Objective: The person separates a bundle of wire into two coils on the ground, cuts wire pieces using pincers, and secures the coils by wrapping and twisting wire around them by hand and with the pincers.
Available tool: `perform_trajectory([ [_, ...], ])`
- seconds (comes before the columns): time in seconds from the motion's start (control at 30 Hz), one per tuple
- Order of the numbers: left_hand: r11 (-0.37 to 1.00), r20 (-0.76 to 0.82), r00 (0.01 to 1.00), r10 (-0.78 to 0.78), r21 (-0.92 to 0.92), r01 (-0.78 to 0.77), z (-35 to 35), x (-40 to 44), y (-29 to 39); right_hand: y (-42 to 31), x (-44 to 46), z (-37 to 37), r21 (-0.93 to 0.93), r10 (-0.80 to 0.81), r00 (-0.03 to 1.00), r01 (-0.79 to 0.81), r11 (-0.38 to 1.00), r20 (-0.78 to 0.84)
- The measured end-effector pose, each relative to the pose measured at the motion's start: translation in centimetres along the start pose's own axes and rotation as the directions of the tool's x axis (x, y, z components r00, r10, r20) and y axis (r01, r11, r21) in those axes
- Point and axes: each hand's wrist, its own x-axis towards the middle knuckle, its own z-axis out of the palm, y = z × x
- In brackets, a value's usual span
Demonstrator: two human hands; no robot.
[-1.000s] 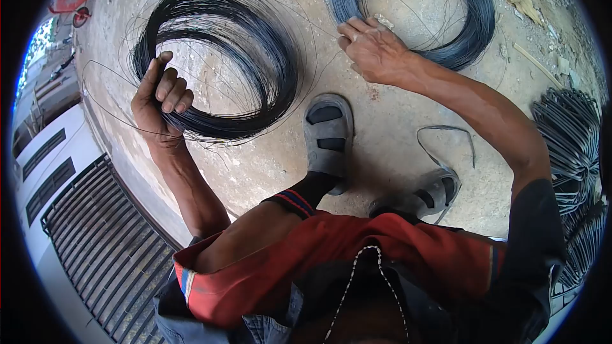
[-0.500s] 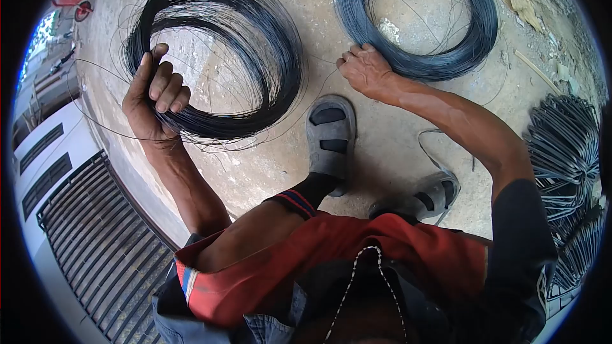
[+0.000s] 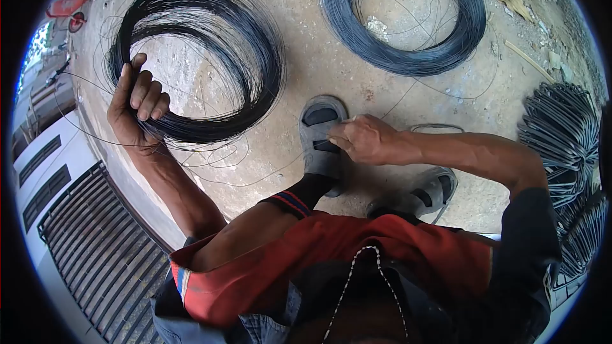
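My left hand (image 3: 137, 102) is wrapped round the left side of a loose coil of dark wire (image 3: 261, 57), tilted at the upper left. Loose strands stick out around it. My right hand (image 3: 364, 140) is closed in a pinch in front of my left sandal (image 3: 323, 114), with a thin wire strand running from its fingers toward the coil in my left hand. Another thin strand runs from near my right hand up to a second, bluish coil of wire (image 3: 472, 19), which lies on the ground at the upper right.
Bundles of bent metal bars (image 3: 561, 127) lie at the right edge. A wooden stick (image 3: 529, 60) is above them. A red wheelbarrow (image 3: 67, 6) stands at the upper left, and a barred metal grille (image 3: 102, 236) at the lower left. My other sandal (image 3: 437, 191) is on the concrete.
My right hand has moved down from beside the bluish coil to my left sandal, drawing the thin strand along. My left hand and its coil have shifted slightly left.
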Motion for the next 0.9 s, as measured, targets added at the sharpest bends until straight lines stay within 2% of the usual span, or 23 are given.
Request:
perform_trajectory([
  [0.1,1.0,-0.011,1.0,0.002,0.018,-0.002,0.1,-0.4,0.7,-2.7,-2.2,1.3,0.207,-0.126,0.987,0.103,0.973,0.1],
  [0.23,0.998,0.0,1.0,0.017,0.061,-0.017,-0.1,-0.4,1.2,-1.5,-2.0,-0.2,0.189,0.024,0.998,-0.014,0.982,-0.05],
  [0.3,0.996,-0.014,0.999,0.034,0.085,-0.032,-0.4,-0.6,1.3,0.5,-2.5,-2.3,0.387,0.092,0.995,-0.098,0.917,0.034],
  [0.37,0.996,-0.025,0.999,0.034,0.088,-0.032,-0.8,-1.0,1.5,2.7,-3.9,-3.2,0.416,0.192,0.974,-0.125,0.901,-0.122],
  [0.43,0.996,-0.023,0.999,0.032,0.087,-0.03,-1.1,-1.0,1.7,4.4,-4.6,-4.6,0.531,0.325,0.946,-0.283,0.799,0.015],
  [0.53,0.997,-0.021,1.0,0.004,0.079,-0.002,-1.1,-1.4,1.8,5.1,-3.9,-6.1,0.469,0.39,0.921,-0.355,0.809,0.025],
  [0.57,0.997,-0.018,1.0,-0.007,0.081,0.009,-0.8,-1.5,1.6,6.1,-3.1,-5.2,0.323,0.256,0.946,-0.184,0.928,-0.197],
  [0.67,0.997,0.004,1.0,-0.022,0.078,0.022,0.5,-1.5,1.0,4.8,-0.3,-6.9,0.168,0.183,0.962,-0.15,0.974,-0.203],
  [0.7,0.998,0.024,1.0,-0.017,0.057,0.016,0.6,-1.6,0.8,3.8,0.1,-7.4,0.068,0.096,0.981,-0.086,0.994,-0.169],
  [0.8,1.0,0.052,0.999,0.001,0.014,-0.002,0.7,-2.0,0.8,3.5,1.3,-6.9,-0.077,-0.015,0.972,-0.003,0.997,-0.233],
  [0.9,0.999,0.017,0.999,0.034,0.007,-0.035,2.1,-2.4,1.0,3.3,2.3,-6.7,-0.249,-0.06,0.949,-0.02,0.968,-0.309],
])
